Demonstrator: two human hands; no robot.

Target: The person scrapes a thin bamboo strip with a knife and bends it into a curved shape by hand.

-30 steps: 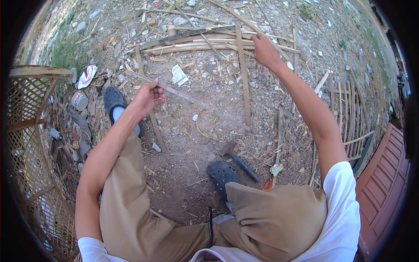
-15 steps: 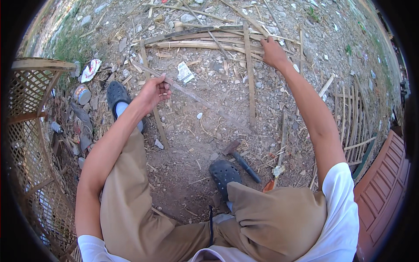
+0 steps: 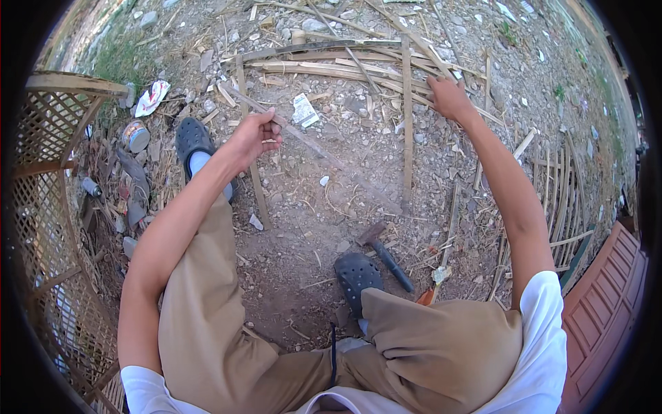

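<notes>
L hand (image 3: 254,136) fist-gripped on a thin strip (image 3: 303,138) running right over the dirt, near the far slat pile (image 3: 331,65). R hand (image 3: 448,98) clamped on a slat (image 3: 407,124) far right. Best keep grip firm, strip straight, clear of hammer (image 3: 383,252).

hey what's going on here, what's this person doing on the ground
A person sits on bare dirt among scattered bamboo. The left hand is closed around a thin bamboo strip that runs out slantwise toward the right. The right hand reaches forward onto the pile of bamboo slats lying ahead. A hammer lies untouched on the ground beside the dark clog on the right foot. A woven lattice panel stands at the left.
</notes>
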